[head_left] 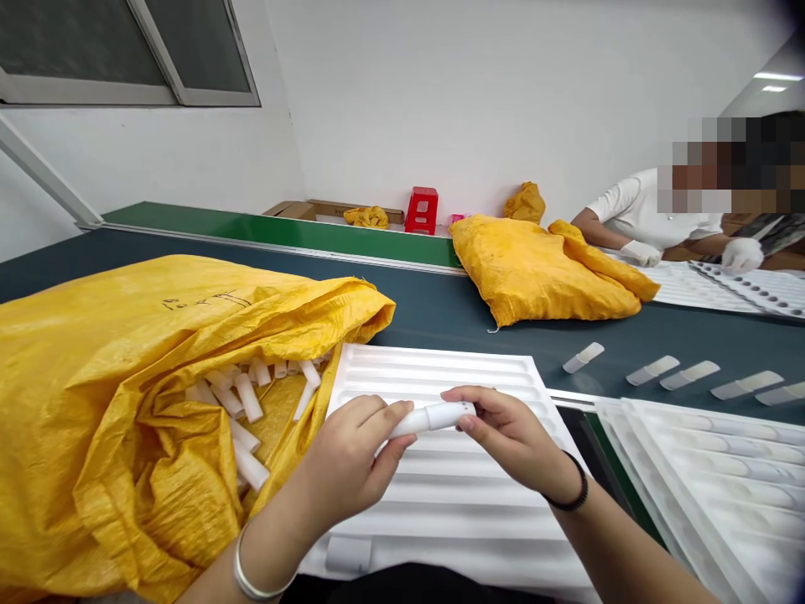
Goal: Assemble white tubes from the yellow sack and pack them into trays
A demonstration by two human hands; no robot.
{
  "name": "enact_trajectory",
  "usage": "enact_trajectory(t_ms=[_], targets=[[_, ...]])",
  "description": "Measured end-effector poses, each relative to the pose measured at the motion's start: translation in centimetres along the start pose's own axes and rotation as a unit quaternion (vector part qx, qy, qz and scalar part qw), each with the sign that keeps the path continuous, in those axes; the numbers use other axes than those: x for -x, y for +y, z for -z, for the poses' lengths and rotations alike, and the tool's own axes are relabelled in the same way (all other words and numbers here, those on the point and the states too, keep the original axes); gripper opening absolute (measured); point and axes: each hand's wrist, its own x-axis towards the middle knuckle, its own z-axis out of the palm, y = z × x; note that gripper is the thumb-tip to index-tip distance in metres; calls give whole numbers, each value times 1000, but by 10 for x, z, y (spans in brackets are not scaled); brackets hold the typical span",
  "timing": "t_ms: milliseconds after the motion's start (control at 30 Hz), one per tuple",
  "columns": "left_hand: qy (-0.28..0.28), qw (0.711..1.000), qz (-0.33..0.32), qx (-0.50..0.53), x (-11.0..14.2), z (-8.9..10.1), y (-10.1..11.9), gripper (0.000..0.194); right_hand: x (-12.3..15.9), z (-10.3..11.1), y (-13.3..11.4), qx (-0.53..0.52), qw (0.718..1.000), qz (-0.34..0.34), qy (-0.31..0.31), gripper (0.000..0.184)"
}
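left hand [361, 457]: from my end i see thumb and fingers closed on the left end of the white tube [433, 418].
right hand [512, 429]: fingertips and thumb pinching the tube's other end.
tube's place: between both hands, right end slightly higher in view, over the ridged white tray [433, 506].
short white piece [349, 554]: at the tray's lower left.
yellow sack [119, 335]: left of the tray, mouth open, loose tubes [248, 398] inside.
stacked trays [670, 491]: to the right, with tubes in the grooves.
beyond: a second sack [534, 268] and a co-worker's gloved hands [743, 254].
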Motion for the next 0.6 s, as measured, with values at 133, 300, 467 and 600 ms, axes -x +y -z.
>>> enact_trajectory(t_ms=[133, 300, 467, 600], targets=[[-2, 999, -17, -34, -1, -1, 1, 32, 0, 1, 2, -33, 999, -23, -4, 26], [3, 997, -40, -62, -1, -2, -1, 32, 0, 3, 1, -75, 996, -45, -24, 27], [49, 988, -104, -106, -3, 1, 2, 34, 4, 6, -5, -56, 998, -34, -12, 25], [83, 978, -132, -136, -3, 2, 4, 39, 8, 3, -15, -10, 1000, -5, 14, 27]])
